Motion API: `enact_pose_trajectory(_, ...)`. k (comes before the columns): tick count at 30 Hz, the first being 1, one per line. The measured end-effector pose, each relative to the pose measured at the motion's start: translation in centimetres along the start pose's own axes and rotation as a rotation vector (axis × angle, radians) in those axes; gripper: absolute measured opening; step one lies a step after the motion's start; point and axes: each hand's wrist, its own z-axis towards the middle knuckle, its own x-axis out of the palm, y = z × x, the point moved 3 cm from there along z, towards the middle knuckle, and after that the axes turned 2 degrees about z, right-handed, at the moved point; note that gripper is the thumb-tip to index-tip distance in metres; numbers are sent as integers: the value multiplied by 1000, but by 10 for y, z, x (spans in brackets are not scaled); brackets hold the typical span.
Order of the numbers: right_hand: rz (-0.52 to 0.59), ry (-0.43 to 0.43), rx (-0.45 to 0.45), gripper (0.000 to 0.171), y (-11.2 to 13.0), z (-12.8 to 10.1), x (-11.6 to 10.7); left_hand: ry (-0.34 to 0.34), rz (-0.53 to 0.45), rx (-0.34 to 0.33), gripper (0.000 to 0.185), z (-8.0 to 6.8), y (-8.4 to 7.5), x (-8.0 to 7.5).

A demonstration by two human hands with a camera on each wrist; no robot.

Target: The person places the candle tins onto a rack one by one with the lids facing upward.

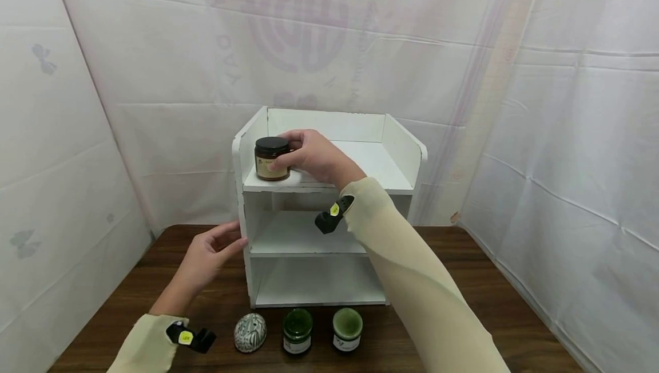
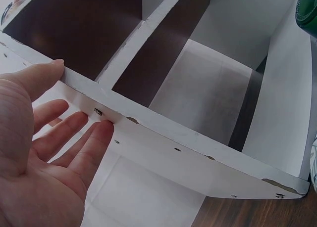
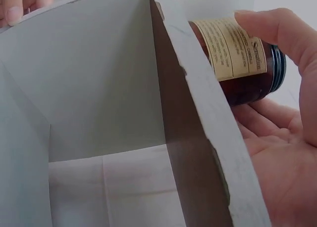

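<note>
An amber jar (image 1: 272,158) is being gripped by the right hand (image 1: 318,155), with the thumb being pressed against its label and the other fingers being partly hidden behind it. The jar is being held upright just to the left of the palm, at the near left corner of the top board of a white shelf unit (image 1: 319,280). Some of the label is being covered by the thumb, and its print is not being made out in full. In the right wrist view the base is being masked by the board's edge, so whether weight is being borne by the board cannot be told.

Lower and to the left, the unit's left side panel is being touched by the left hand (image 1: 206,256), with nothing being grasped; its thumb is being laid on the near edge, its fingers being loosely extended along the outer face.

The right part of the lower shelves is being blocked by the right sleeve (image 1: 412,270). On the near side of the unit, a patterned object (image 1: 250,333), a dark green jar (image 1: 297,332) and a pale green jar (image 1: 347,330) are being supported, left to right, by the wooden table (image 1: 489,281), whose near edge is being cut off by the frame.
</note>
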Motion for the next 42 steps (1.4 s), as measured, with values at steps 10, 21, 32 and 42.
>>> enact_pose_trajectory(10,-100,-70,-46,62,1,-14,-4,-7,31,-6,55,0,2,-1)
enact_pose_trajectory(21,-123,-152,-38,72,2,-36,-8,-7,49,0,55,-1,2,-1)
enact_pose_trajectory(32,-131,-200,-82,71,0,-61,-11,-2,21,-6,55,-1,-1,-2)
enact_pose_trajectory(42,-43,-228,-165,63,-8,-84,-14,-8,38,-3,56,0,6,0)
